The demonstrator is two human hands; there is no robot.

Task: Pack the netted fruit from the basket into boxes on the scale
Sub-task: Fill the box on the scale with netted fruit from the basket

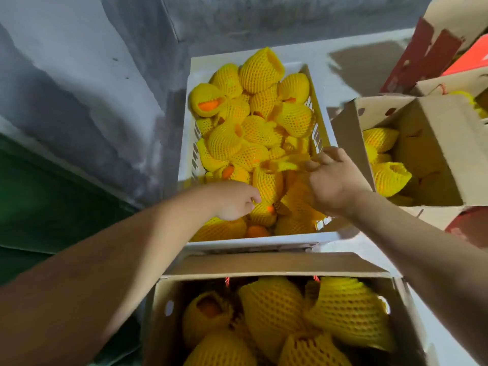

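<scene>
A white plastic basket (184, 165) in the middle holds several oranges in yellow foam nets (260, 72). My left hand (233, 200) reaches into its near end with fingers curled on a netted fruit (264, 213). My right hand (334, 178) is over the basket's right side, and its fingers pinch the end of a yellow net (286, 163); the picture is blurred there. A cardboard box (161, 299) right below me holds several netted fruit (346, 307). No scale is visible under it.
A second open cardboard box (433, 143) with a few netted fruit stands to the right of the basket. Red and brown cartons (422, 56) are stacked at the far right. A grey wall fills the left side, with a dark green surface (39, 196) below it.
</scene>
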